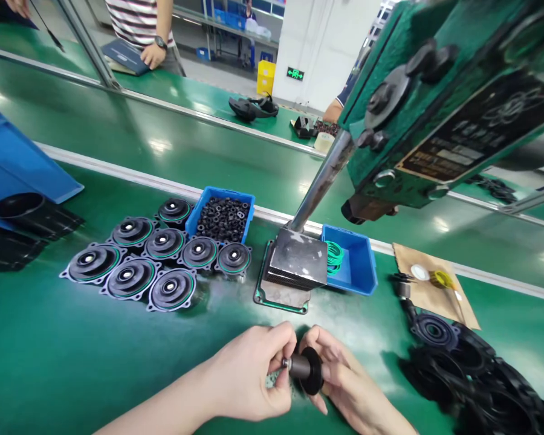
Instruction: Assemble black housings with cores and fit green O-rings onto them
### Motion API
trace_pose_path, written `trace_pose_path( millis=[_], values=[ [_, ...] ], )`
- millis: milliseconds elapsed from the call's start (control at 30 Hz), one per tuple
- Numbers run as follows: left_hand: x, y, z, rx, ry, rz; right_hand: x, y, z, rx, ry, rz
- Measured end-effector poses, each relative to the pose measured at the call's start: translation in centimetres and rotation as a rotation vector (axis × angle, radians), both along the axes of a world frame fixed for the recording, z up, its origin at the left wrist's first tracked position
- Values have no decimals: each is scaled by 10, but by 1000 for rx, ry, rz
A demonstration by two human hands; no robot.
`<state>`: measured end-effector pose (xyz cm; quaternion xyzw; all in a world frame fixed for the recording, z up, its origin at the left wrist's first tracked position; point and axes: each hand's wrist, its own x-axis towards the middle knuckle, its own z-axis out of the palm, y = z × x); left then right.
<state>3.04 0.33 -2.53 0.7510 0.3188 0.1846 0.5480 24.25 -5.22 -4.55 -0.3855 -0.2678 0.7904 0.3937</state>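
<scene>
My left hand point(254, 374) and my right hand point(344, 380) meet low in the middle, just above the green bench. Between them is a small dark metal stem with a round black rubber disc point(309, 370) on it. My left fingers pinch the silvery tip of the stem. The right fingers hold the black disc from behind. In front of the hands stands the grey base block point(294, 261) of a green hand press point(439, 103).
Several finished black diaphragm discs with green rings point(156, 261) lie at left. A blue bin of small black rings point(222, 217) and a blue bin with green O-rings point(351, 260) flank the press. Loose black diaphragms point(462, 362) pile at right. Another person stands at the far bench point(145, 30).
</scene>
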Motion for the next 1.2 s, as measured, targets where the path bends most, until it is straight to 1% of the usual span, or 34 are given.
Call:
trace_pose_path(
  millis=[133, 233, 333, 400, 500, 600, 667, 700, 767, 833, 900, 933, 967, 1000, 1067, 1133, 1200],
  values=[
    [5, 0, -5, -46, -30, 26, -1, 0, 1, 33, -116, -6],
    [8, 0, -7, -32, -49, 49, 0, -2, 0, 70, -179, 0],
    [8, 1, -10, -5, -51, 72, 2, -2, -2, 117, -287, -5],
    [8, 3, -14, -4, -66, 104, 4, 0, -3, 202, -334, -43],
    [8, 7, -16, -81, -95, 137, 6, 2, -2, 420, -437, -148],
    [9, 8, -13, -181, -116, 114, 5, 3, 0, 618, -561, -220],
    [10, 6, -9, -224, -143, 75, 1, 3, 1, 676, -570, -244],
    [11, 5, -8, -241, -164, 63, -2, 2, 1, 679, -544, -250],
    [14, 2, -7, -287, -223, 59, -7, 2, 1, 636, -437, -244],
    [17, -1, -9, -376, -308, 91, -10, 2, 0, 541, -283, -218],
    [21, -2, -12, -465, -376, 125, -12, 3, 0, 429, -146, -158],
    [22, -2, -13, -463, -380, 147, -12, 4, 0, 392, -111, -121],
    [22, -1, -14, -407, -354, 181, -11, 5, 1, 378, -111, -89],
    [21, 0, -14, -294, -296, 214, -10, 5, 3, 396, -152, -77],
    [18, 2, -13, 41, -128, 256, -8, 6, 6, 514, -346, -131],
    [14, 5, -13, 385, 25, 245, -7, 5, 9, 662, -577, -218],
    [11, 6, -13, 635, 104, 226, -7, 2, 11, 790, -756, -232]
  ],
)
